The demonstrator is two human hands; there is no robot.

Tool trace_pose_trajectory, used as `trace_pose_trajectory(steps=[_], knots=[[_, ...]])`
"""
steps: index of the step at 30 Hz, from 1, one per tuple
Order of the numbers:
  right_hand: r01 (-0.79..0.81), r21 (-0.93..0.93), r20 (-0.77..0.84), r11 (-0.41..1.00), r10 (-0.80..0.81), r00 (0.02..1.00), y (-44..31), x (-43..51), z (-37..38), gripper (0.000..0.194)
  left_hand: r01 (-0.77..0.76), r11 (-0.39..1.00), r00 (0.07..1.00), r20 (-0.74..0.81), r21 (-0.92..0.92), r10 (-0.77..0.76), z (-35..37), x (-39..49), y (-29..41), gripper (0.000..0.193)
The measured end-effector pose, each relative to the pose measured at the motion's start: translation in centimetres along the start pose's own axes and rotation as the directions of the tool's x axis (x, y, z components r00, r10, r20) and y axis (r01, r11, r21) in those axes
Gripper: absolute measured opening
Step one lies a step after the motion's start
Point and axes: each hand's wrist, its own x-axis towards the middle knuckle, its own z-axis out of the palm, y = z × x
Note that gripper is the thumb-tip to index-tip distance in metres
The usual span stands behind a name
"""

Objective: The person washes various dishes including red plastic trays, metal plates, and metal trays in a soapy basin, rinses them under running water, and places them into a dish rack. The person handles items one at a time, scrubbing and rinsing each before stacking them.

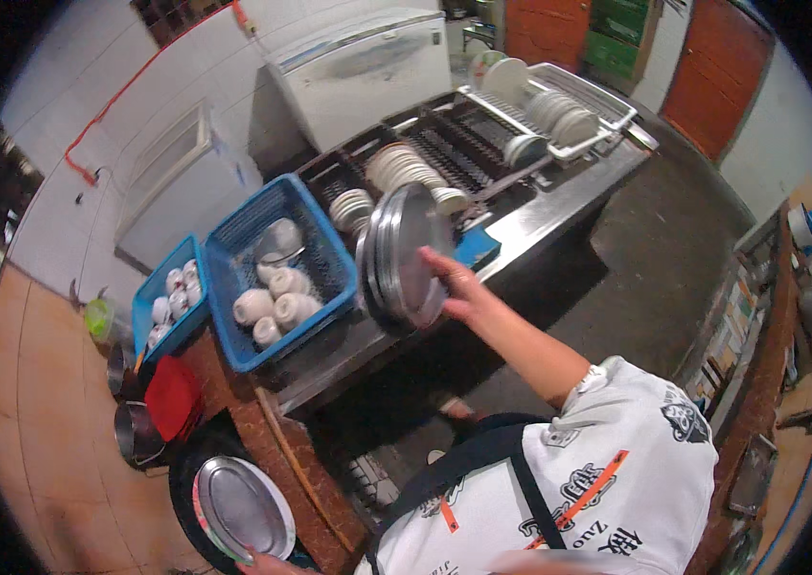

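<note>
My right hand grips the edge of a stack of several oval metal plates. The stack stands tilted on its side, above the front edge of a steel counter. At the bottom rim of the view, my left hand is partly cut off. Its fingertips touch the lower edge of an oval metal plate, which lies on a paler plate with a patterned rim. Both lie over a round black container. Whether the left fingers close around the plates is hidden.
A blue plastic basket holds white cups and bowls; a smaller blue basket holds small cups. Dark racks and a white rack carry upright plates. Red plastic ware and metal pots stand left.
</note>
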Motion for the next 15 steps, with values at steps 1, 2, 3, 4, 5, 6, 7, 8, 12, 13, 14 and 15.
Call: trace_pose_trajectory(steps=[1, 2, 3, 4, 5, 6, 7, 8, 12, 13, 14, 15], knots=[[0.091, 0.002, -0.044, 0.996, -0.091, 0.995, -2.9, -1.3, -3.3, 0.046, -0.038, 0.997, 0.997, -0.064, -0.067, 0.034, -1.0, -0.5, 1.7, 0.062], [0.211, 0.065, -0.136, 0.975, -0.201, 0.970, -5.5, -2.4, -6.4, 0.030, -0.174, 0.985, 0.968, -0.186, -0.024, 0.166, -1.4, 0.1, 4.2, 0.061], [0.275, 0.028, -0.235, 0.961, -0.261, 0.936, -8.5, -3.6, -9.8, 0.030, -0.254, 0.966, 0.943, -0.233, -0.037, 0.239, -2.2, 0.1, 6.9, 0.062], [0.296, 0.100, -0.239, 0.950, -0.266, 0.934, -11.3, -5.0, -13.5, 0.029, -0.328, 0.944, 0.910, -0.282, -0.047, 0.302, -3.5, -0.1, 9.8, 0.062], [0.365, 0.060, -0.152, 0.929, -0.353, 0.923, -14.8, -6.2, -17.2, 0.029, -0.320, 0.946, 0.920, -0.257, -0.055, 0.296, -4.0, -2.1, 12.3, 0.063], [0.467, 0.093, -0.227, 0.879, -0.438, 0.870, -16.6, -7.9, -20.8, 0.027, -0.319, 0.948, 0.898, -0.320, -0.002, 0.301, -5.1, -2.5, 16.1, 0.062], [0.495, 0.056, -0.251, 0.867, -0.468, 0.847, -18.8, -9.9, -24.3, 0.026, -0.356, 0.934, 0.875, -0.364, -0.033, 0.320, -5.7, -4.2, 19.6, 0.060], [0.541, 0.112, -0.272, 0.834, -0.498, 0.824, -21.1, -11.2, -27.8, 0.024, -0.402, 0.912, 0.853, -0.398, -0.086, 0.339, -6.7, -6.7, 23.3, 0.057], [0.598, 0.147, -0.386, 0.788, -0.511, 0.768, -28.3, -17.6, -38.5, 0.029, -0.643, 0.646, 0.765, -0.376, -0.411, 0.523, -8.6, -15.9, 39.5, 0.052], [0.609, 0.134, -0.448, 0.782, -0.501, 0.741, -30.1, -19.0, -40.4, 0.027, -0.607, 0.770, 0.761, -0.422, -0.198, 0.492, -8.0, -18.5, 44.3, 0.052], [0.618, 0.109, -0.417, 0.779, -0.529, 0.740, -31.4, -20.6, -42.0, 0.025, -0.746, 0.649, 0.627, -0.489, -0.151, 0.606, -7.0, -21.1, 48.9, 0.053], [0.634, 0.086, -0.436, 0.769, -0.543, 0.718, -32.8, -21.7, -43.5, 0.024, -0.784, 0.599, 0.599, -0.452, -0.164, 0.661, -6.0, -23.6, 54.0, 0.054]])
